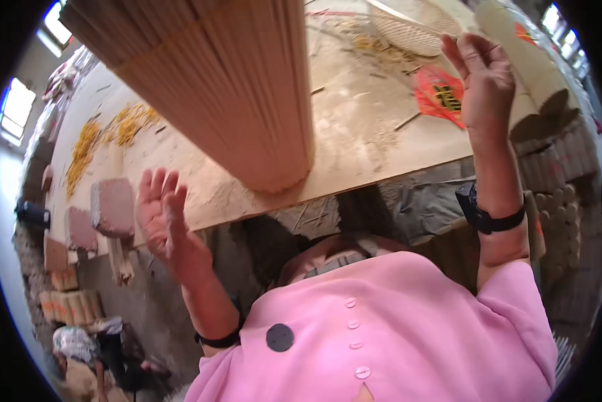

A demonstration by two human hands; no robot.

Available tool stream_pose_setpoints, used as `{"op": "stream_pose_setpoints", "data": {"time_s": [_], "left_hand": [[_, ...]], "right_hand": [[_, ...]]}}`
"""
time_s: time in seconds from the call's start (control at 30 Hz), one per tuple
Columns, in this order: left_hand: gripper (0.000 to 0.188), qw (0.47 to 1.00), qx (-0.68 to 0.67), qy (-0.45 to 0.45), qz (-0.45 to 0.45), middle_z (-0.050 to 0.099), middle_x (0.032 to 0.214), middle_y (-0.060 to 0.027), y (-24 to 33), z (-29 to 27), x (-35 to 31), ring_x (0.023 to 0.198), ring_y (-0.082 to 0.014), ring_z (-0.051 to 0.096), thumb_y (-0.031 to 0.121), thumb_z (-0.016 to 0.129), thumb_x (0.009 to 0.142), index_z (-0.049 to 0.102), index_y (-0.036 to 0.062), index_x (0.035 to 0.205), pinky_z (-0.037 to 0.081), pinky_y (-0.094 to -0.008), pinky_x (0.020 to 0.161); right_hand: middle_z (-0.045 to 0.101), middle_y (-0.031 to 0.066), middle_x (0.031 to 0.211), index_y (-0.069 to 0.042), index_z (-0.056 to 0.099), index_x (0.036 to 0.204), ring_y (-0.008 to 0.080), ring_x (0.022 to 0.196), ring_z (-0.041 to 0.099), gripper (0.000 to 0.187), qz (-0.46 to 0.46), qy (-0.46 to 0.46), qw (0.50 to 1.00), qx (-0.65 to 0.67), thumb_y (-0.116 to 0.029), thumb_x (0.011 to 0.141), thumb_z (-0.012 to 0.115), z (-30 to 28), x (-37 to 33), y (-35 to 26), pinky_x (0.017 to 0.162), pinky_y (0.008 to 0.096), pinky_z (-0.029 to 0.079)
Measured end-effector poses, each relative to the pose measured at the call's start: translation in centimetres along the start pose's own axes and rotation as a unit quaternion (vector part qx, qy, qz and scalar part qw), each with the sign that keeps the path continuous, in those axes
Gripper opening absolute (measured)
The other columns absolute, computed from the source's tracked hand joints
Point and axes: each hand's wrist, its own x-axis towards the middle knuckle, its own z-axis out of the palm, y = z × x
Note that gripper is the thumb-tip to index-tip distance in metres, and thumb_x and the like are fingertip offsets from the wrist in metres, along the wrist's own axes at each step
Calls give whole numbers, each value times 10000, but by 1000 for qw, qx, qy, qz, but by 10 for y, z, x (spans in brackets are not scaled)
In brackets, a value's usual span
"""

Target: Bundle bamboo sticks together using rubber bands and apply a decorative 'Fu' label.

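A tall, thick bundle of thin pale wooden sticks (247,100) stands on the wooden tabletop (361,144), with a narrow band round its upper part. Left of its base my left hand (170,224) is raised, fingers spread and holding nothing, apart from the bundle. Close to that hand lies a reddish brick (113,206). To the right of the bundle my right hand (488,87) is lifted, fingers curled and the thumb near the forefinger; anything between them is too small to tell. Behind its fingers lies a red plastic bag (425,94).
Yellow rubber bands (87,147) lie heaped at the table's left. A woven flat piece (411,27) rests at the far right, near pale rolled bundles (539,80). Loose sticks and dust cover parts of the tabletop. A person (80,358) is at the lower left.
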Motion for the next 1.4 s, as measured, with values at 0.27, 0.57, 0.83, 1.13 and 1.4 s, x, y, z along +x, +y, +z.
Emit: {"op": "stream_pose_setpoints", "data": {"time_s": [0.27, 0.57, 0.83, 1.13, 1.4], "left_hand": [[750, 967, -93, -217, 100, 449, 1310, -197, -21, 21, 87, 1239, -292, 430, 488, 538, 906, 316, -66, 1360, 307, -420, 1073], [1001, 978, -50, -171, 107, 488, 1264, -133, 6, 63, 81, 1165, -232, 491, 500, 777, 683, 290, -26, 1382, 398, -368, 997], [957, 907, -271, -305, 104, 359, 1422, -156, -40, 30, 91, 1296, -339, 385, 443, 687, 736, 185, 66, 1459, 354, -486, 1065], [1127, 983, -13, -74, 165, 355, 1421, -179, -18, 50, 40, 1311, -251, 351, 654, 717, 683, 235, -48, 1420, 245, -408, 1104], [704, 913, 363, -1, 187, 437, 1320, -201, -59, 8, 2, 1245, -288, 433, 354, 664, 879, 350, -67, 1348, 318, -412, 1058]], "right_hand": [[287, 223, 1483, 10, 234, 1451, 340, 1392, 258, 1074, -25, -234, 971, 45, -572, 702, 739, 65, -71, 14, 1127, 462, 202], [634, 123, 1046, 31, 490, 1265, 206, 1053, 598, 656, -4, -208, 938, 277, -305, 769, 758, 165, -77, -63, 946, 408, 461], [454, 154, 1312, -7, 199, 1439, 260, 1273, 400, 1166, 71, -299, 885, 350, -248, 537, 899, 148, -87, -41, 1087, 406, 294], [516, 187, 1325, -8, 411, 1381, 251, 1224, 497, 759, -30, -301, 942, -147, -278, 774, 776, 75, -57, 13, 1037, 374, 380], [633, 194, 1075, 4, 620, 1120, 349, 1007, 616, 286, -64, -394, 741, -541, -91, 859, 550, 18, 42, 120, 868, 413, 492]]}}
